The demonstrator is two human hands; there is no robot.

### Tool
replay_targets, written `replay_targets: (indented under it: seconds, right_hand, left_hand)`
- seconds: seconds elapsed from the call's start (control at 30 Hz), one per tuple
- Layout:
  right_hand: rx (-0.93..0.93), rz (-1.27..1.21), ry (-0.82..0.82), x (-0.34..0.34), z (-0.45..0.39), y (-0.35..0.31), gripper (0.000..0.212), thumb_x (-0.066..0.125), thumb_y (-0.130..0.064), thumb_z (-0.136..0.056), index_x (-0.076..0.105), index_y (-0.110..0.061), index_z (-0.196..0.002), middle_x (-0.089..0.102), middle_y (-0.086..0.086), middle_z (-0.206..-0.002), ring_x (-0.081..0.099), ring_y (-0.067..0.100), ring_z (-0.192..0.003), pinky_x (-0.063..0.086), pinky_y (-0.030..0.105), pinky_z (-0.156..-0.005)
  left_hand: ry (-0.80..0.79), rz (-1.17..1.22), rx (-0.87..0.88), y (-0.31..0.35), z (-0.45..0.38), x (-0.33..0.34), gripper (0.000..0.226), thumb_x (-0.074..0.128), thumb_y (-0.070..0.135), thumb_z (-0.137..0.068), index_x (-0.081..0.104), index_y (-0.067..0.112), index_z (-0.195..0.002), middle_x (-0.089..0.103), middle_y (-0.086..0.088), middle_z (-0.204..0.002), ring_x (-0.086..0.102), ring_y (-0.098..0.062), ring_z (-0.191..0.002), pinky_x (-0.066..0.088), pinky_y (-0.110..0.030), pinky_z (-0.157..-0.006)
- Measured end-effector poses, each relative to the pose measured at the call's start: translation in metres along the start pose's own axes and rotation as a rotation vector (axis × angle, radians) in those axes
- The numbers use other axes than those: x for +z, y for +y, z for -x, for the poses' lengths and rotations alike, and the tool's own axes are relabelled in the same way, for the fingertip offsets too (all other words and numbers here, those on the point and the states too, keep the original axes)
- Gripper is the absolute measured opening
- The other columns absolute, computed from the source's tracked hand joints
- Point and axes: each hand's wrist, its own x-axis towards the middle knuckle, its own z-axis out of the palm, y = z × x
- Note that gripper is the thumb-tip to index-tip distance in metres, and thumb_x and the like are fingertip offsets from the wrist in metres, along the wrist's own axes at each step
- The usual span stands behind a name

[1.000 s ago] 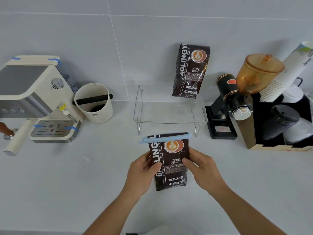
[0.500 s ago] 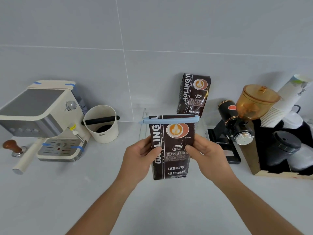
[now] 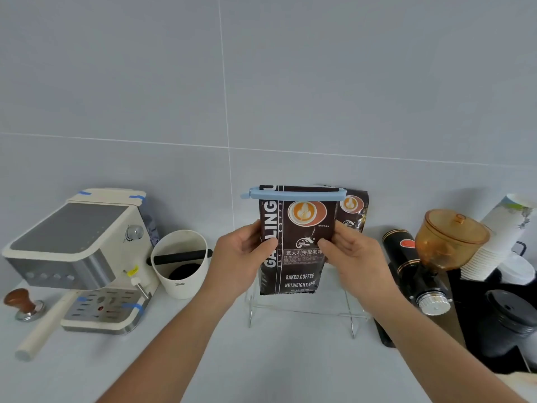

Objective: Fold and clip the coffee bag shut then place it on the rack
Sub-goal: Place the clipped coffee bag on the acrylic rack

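Observation:
I hold a dark brown coffee bag [image 3: 296,274] upright between both hands, over the top of the clear acrylic rack [image 3: 302,311]. Whether its bottom edge touches the rack shelf I cannot tell. A light blue clip [image 3: 293,194] runs across the bag's folded top. My left hand [image 3: 241,254] grips the bag's left side, my right hand [image 3: 351,254] its right side. A second coffee bag [image 3: 353,210] stands on the rack behind, leaning against the wall, mostly hidden by the held bag.
A cream espresso machine [image 3: 78,257] and a tamper [image 3: 21,302] stand at the left. A white knock box [image 3: 181,263] sits beside the rack. At the right are a black grinder with amber hopper [image 3: 436,254], stacked paper cups [image 3: 499,237] and a black lidded cup [image 3: 511,318].
Both hands lifted the clipped bag off the counter and carried it away from me to above the rack. The view tilted up toward the wall.

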Motion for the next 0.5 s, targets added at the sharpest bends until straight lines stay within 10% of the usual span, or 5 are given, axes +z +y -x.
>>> replay_targets:
  seconds: [0.5]
  right_hand:
    - [0.218,-0.034,0.1,0.025,-0.083,0.047,0.047,0.055,0.0,-0.094,0.069,-0.043,-0.108,0.079,-0.014,-0.103,0.072,0.006,-0.1,0.057,0.037,-0.09]
  left_hand:
    - [0.039,-0.017,-0.137,-0.051,-0.091,-0.012,0.033,0.064,0.0,-0.089,0.069,0.027,-0.107,0.079,0.017,-0.092,0.073,-0.003,-0.09,0.054,-0.01,-0.068]
